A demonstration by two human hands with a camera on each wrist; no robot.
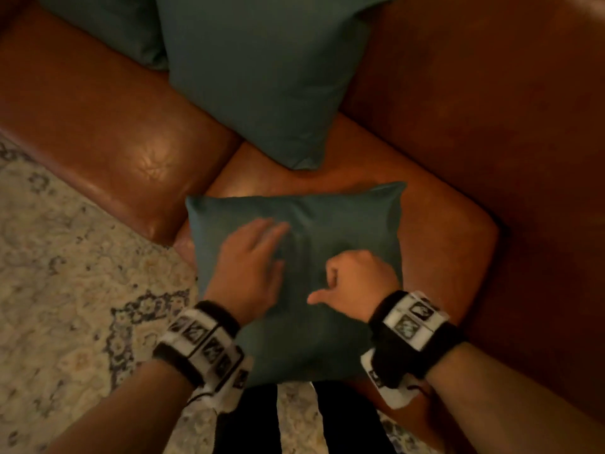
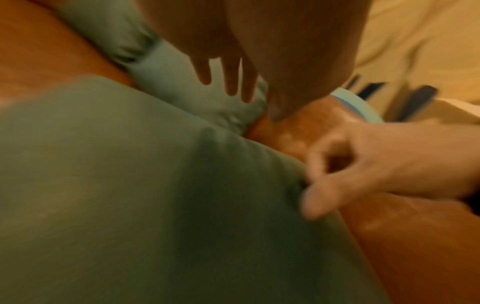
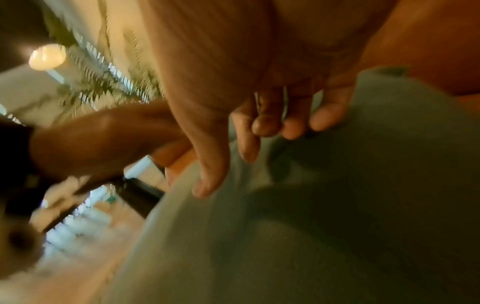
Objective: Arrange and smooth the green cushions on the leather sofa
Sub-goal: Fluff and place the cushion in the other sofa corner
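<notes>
Your left hand [image 1: 248, 267] lies flat, fingers straight, on the green cushion [image 1: 340, 217] at the leather sofa [image 1: 98, 126] seat's front edge; your right hand [image 1: 357, 283] is curled, gripping nothing, so flatten it and sweep both palms outward.

head above, wrists low; shared cushion [image 1: 343, 217]

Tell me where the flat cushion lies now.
In the head view, the flat cushion lies low in the centre, on the sofa's right seat, under the left hand and right hand, just in front of the upright cushion.
</notes>
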